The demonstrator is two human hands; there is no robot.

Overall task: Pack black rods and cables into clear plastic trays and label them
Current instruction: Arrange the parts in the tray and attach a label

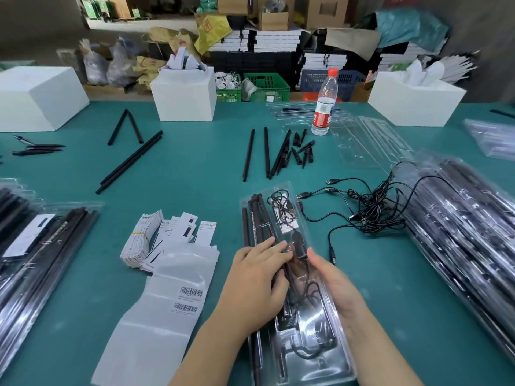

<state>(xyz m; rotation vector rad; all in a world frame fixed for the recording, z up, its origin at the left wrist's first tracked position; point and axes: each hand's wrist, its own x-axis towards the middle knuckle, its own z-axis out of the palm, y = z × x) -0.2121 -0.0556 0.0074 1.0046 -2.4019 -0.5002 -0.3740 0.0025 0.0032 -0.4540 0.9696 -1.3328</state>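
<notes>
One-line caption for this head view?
Left hand presses rods into a clear tray while right hand steadies its edge.

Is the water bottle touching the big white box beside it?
Apart. The head view shows green table between the water bottle and the white box to its right.
</notes>
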